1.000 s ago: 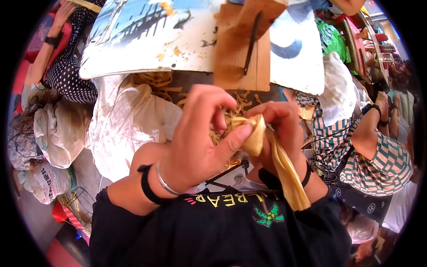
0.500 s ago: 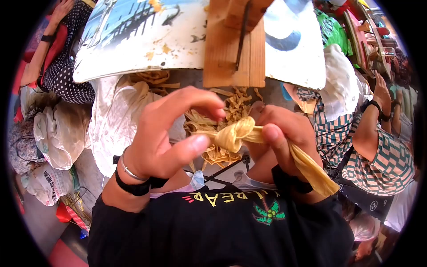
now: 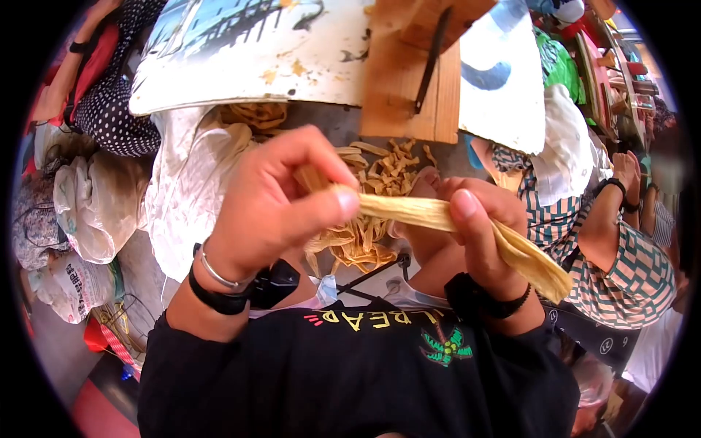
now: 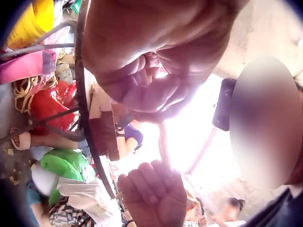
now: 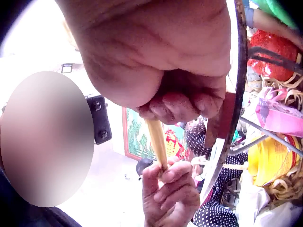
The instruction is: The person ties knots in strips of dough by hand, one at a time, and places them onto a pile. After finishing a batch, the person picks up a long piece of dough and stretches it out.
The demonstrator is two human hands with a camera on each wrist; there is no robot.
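A yellowish, flat strip (image 3: 409, 210) stretches between the two hands over the lap. My left hand (image 3: 281, 197) pinches its left end between thumb and forefinger. My right hand (image 3: 485, 230) grips it farther along, and a wider folded tail hangs past that palm toward the lower right. In the right wrist view the strip (image 5: 157, 142) runs from the curled fingers of the right hand (image 5: 161, 61) to the left hand (image 5: 173, 194). Glare washes out part of the strip in the left wrist view, between the left hand (image 4: 151, 56) and right hand (image 4: 154, 196).
Beyond the hands stands a white table (image 3: 219, 80) with a wooden block (image 3: 409, 95) on its edge. Loose strips (image 3: 361, 244) and short knotted pieces (image 3: 394, 168) lie below. White cloth (image 3: 193, 175) hangs at left; people sit on both sides.
The knot-like bundle seen between the hands earlier no longer shows; the strip there is now straight. The left hand has closed its thumb and forefinger on the strip, and the right hand keeps its grip.
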